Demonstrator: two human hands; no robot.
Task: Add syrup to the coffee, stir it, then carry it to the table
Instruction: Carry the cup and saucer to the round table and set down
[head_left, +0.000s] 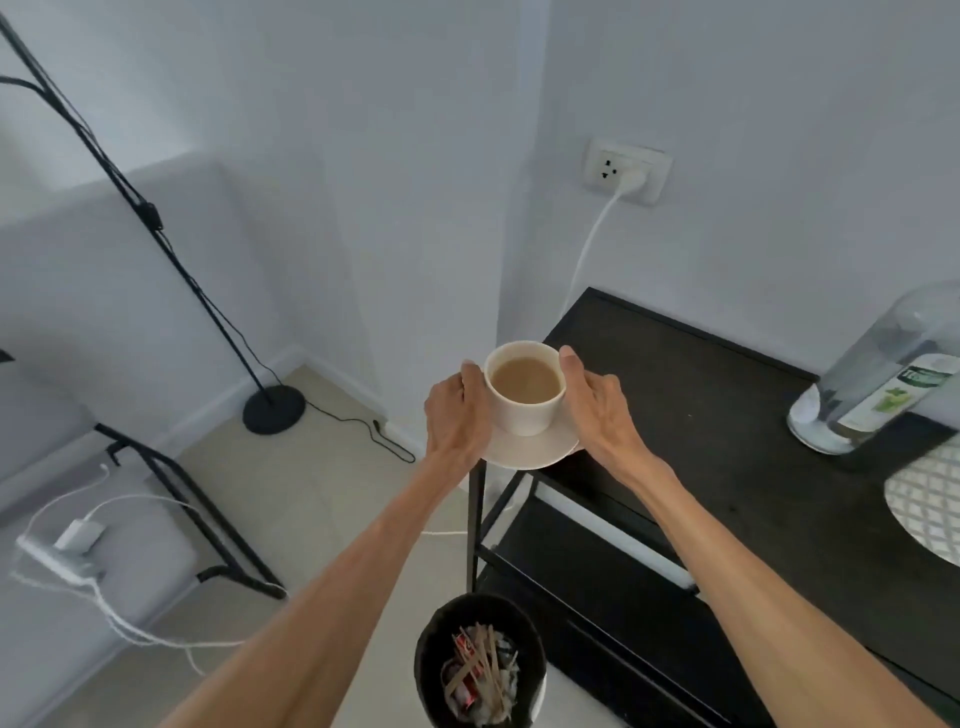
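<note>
A white cup (524, 410) of light brown coffee (525, 381) stands on a white saucer (535, 449). I hold the saucer in the air past the left corner of a black table (727, 415). My left hand (457, 415) grips the saucer's left rim, thumb against the cup. My right hand (597, 410) grips the right rim, thumb by the cup's side. The fingers under the saucer are hidden.
A clear glass bottle with a green label (878, 384) and a patterned mat (930, 509) sit on the table at right. A black bin (478, 665) with wooden sticks stands below. A black floor lamp (272, 408), a grey seat (93, 545) with chargers, and a wall socket (626, 171) are around.
</note>
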